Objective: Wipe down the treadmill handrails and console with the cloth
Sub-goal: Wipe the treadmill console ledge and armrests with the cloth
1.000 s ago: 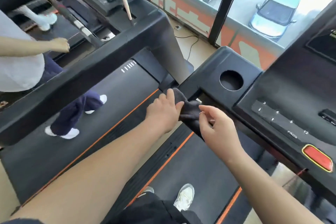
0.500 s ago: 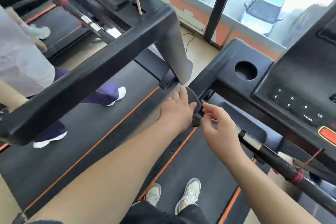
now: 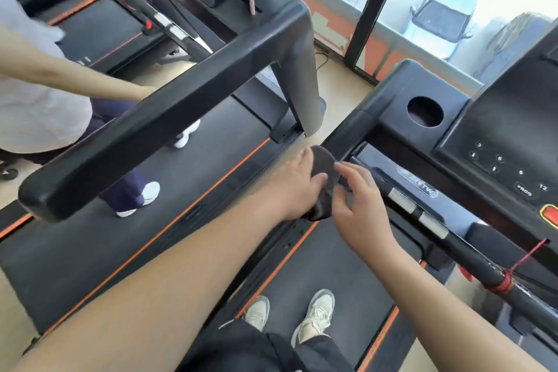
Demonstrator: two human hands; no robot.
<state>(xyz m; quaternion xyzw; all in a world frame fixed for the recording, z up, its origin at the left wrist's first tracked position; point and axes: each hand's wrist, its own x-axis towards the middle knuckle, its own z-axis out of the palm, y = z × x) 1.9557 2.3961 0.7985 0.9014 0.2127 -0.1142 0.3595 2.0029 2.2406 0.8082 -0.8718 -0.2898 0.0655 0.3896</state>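
Head view: left hand point(image 3: 294, 187) grips cloth point(image 3: 323, 165); console point(image 3: 513, 124) reads PROG, 12.

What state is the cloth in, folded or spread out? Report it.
Bunched up, not spread: the dark cloth is a compact wad gripped in the left hand, with the right hand at its edge.

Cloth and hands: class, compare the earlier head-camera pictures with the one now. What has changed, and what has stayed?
The left hand has drawn the cloth back along the handrail, away from the console. The right hand, which touched the cloth a second ago, now spreads its fingers beside it. Unchanged: the left hand still grips the cloth on the handrail.
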